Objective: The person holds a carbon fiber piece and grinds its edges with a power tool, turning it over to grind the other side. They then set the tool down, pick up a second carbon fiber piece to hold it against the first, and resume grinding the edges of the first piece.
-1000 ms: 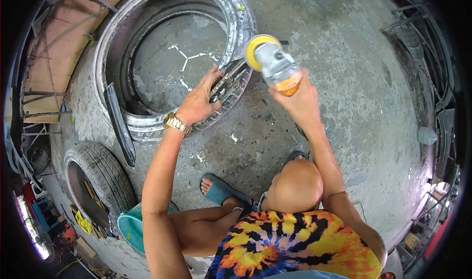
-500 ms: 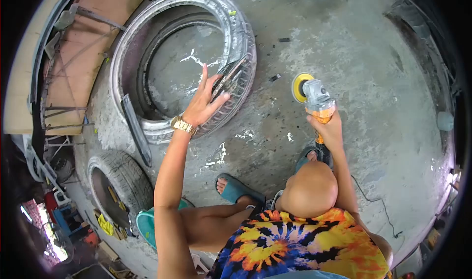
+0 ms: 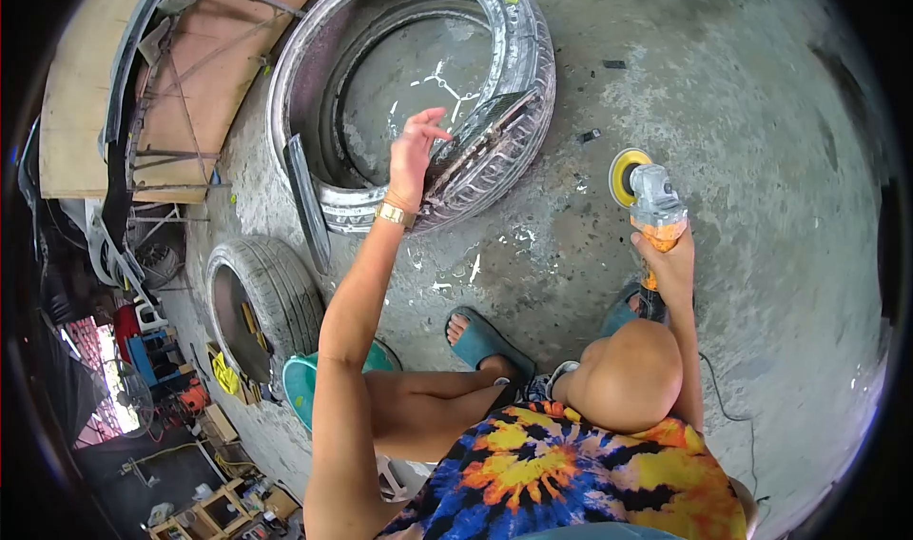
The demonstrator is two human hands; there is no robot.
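In my right hand (image 3: 670, 264) is an angle grinder (image 3: 656, 197), orange and grey with a yellow disc, held low over the floor on the right. My left hand (image 3: 411, 159) is raised above the inner edge of a large worn tire (image 3: 534, 59) lying flat. Its fingers are loosely bent and apart, with nothing seen in them. Beside that hand, a dark strip-like piece (image 3: 485, 140) with a rough, flaky edge rests across the tire's right side. A second dark, narrow strip (image 3: 306, 207) leans on the tire's left side.
Another tire (image 3: 290, 297) stands upright at left, near a teal basin (image 3: 301, 388) behind my left arm. A wooden panel on a metal frame (image 3: 214, 83) is at upper left. A cord (image 3: 728, 412) runs over the concrete floor at right. Small dark scraps (image 3: 590, 136) lie by the tire.
My left hand has lifted off the dark strip and drawn its fingers in, uncovering more of the strip. The whole view has shifted. The grinder remains in my right hand.
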